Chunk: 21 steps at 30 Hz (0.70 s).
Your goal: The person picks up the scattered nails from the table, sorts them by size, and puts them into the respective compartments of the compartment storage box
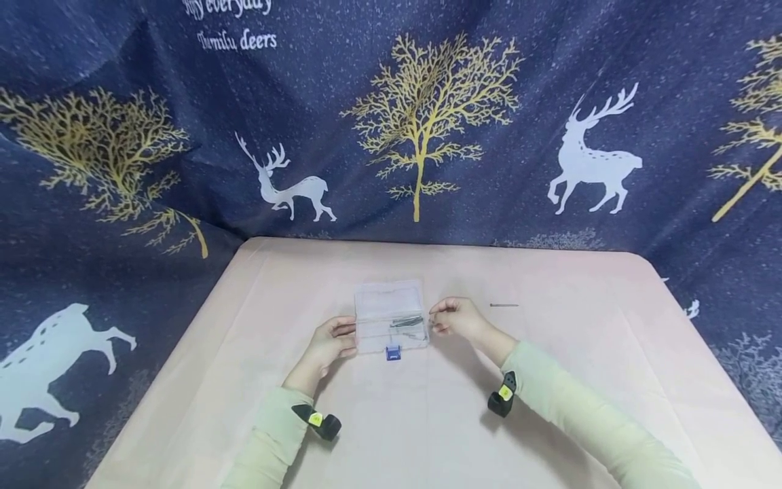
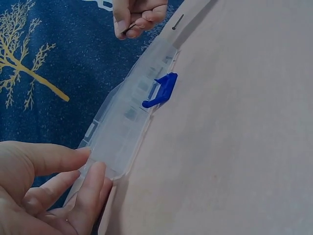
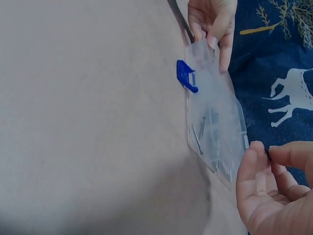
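A clear plastic compartment box (image 1: pixel 374 343) lies on the table with its lid (image 1: pixel 387 297) raised at the back and a blue latch (image 1: pixel 393 353) at its front. Thin metal pieces (image 1: pixel 408 321) lie inside it. My left hand (image 1: pixel 330 345) holds the box's left end between thumb and fingers. Just off the right end is my right hand (image 1: pixel 459 318), pinching a thin dark nail or screw (image 2: pixel 129 29) between thumb and fingertips; most of it is hidden by the fingers. Another nail or screw (image 1: pixel 504 305) lies on the table, right of that hand.
The table (image 1: pixel 391 428) has a pale pink cover. Behind it hangs a dark blue cloth (image 1: pixel 489 41) with white deer and golden trees. Each wrist wears a small black camera, one on the left (image 1: pixel 330 427) and one on the right (image 1: pixel 501 405).
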{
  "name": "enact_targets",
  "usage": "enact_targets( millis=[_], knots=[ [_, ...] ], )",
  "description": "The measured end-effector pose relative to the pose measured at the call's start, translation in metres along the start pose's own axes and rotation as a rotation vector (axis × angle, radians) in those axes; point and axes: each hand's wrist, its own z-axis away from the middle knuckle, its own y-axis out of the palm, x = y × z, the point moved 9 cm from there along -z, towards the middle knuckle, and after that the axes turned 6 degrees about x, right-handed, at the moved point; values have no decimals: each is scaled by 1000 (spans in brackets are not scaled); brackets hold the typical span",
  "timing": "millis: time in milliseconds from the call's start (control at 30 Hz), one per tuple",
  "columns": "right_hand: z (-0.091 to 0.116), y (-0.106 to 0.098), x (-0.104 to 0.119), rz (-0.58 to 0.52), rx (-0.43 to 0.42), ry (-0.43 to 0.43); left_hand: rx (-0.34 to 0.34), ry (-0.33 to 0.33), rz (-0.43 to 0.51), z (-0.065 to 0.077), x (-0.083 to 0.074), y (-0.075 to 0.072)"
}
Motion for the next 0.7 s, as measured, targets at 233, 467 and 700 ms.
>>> enact_targets(
  millis=[233, 467, 700],
  knots=[
    [2, 8, -3, -12, -6, 2, 0, 9, 7, -1, 0, 3],
    [5, 13, -12, 10, -26, 8, 12, 5, 22, -3, 5, 3],
    [9, 11, -12, 17, -38, -32, 14, 22, 48, -1, 7, 2]
  ],
)
